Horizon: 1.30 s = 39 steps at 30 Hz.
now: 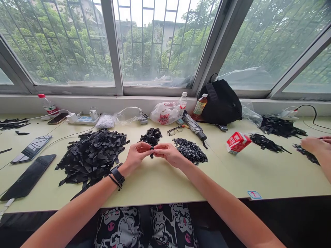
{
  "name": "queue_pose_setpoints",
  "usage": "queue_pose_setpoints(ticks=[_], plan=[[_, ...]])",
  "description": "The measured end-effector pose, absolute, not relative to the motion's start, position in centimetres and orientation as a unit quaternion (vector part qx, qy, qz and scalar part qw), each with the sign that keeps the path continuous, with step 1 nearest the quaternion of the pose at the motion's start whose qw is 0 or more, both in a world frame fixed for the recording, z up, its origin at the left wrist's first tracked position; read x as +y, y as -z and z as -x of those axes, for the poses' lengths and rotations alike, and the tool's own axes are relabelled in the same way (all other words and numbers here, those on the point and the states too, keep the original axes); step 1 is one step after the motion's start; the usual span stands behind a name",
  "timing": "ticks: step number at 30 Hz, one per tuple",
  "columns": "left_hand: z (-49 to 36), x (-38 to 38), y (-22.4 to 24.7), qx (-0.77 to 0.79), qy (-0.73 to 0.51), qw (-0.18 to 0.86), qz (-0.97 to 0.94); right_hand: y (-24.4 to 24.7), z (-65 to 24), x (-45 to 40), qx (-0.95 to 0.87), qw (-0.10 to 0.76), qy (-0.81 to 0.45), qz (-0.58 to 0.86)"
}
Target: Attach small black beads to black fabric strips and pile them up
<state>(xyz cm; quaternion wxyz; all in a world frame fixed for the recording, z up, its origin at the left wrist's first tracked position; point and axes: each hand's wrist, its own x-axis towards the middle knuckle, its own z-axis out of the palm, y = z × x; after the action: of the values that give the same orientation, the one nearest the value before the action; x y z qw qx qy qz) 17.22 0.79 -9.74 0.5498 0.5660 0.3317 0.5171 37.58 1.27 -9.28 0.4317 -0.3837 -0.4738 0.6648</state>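
Note:
Over the middle of the table, my left hand and my right hand meet fingertip to fingertip. Both are closed in a pinch on a short black strip, whose end hangs below the fingers. Whether a small ring is on the strip is hidden by the fingertips. A large heap of loose black strips lies beside my left hand. Just beyond my fingers is a smaller pile of black pieces. To the right of my right hand, small shiny black rings or buckles are spread in a heap.
A phone and a dark tablet-like device lie at left. Along the back are a white plastic bag, a folded umbrella, glasses and a black backpack. A red carton stands right, near another person's hand.

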Motion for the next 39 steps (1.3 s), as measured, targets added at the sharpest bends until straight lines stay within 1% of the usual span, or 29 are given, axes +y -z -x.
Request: queue_pose_setpoints(ticks=[15, 28, 34, 39], plan=[[-17.00, 0.66, 9.49, 0.345, -0.509, 0.530, -0.584, 8.88, -37.83, 1.12, -0.479, 0.419, -0.682, 0.361], [-17.27, 0.93, 10.32, 0.318, -0.518, 0.509, -0.609, 9.06, -37.94, 1.10, -0.489, 0.405, -0.696, 0.334], [-17.26, 0.71, 9.97, 0.321, -0.503, 0.507, -0.622, 9.18, -38.07, 1.13, -0.514, 0.401, -0.672, 0.351], [-17.07, 0.60, 9.68, 0.314, -0.496, 0.500, -0.636, 8.77, -37.68, 0.84, -0.576, 0.424, -0.610, 0.340]])
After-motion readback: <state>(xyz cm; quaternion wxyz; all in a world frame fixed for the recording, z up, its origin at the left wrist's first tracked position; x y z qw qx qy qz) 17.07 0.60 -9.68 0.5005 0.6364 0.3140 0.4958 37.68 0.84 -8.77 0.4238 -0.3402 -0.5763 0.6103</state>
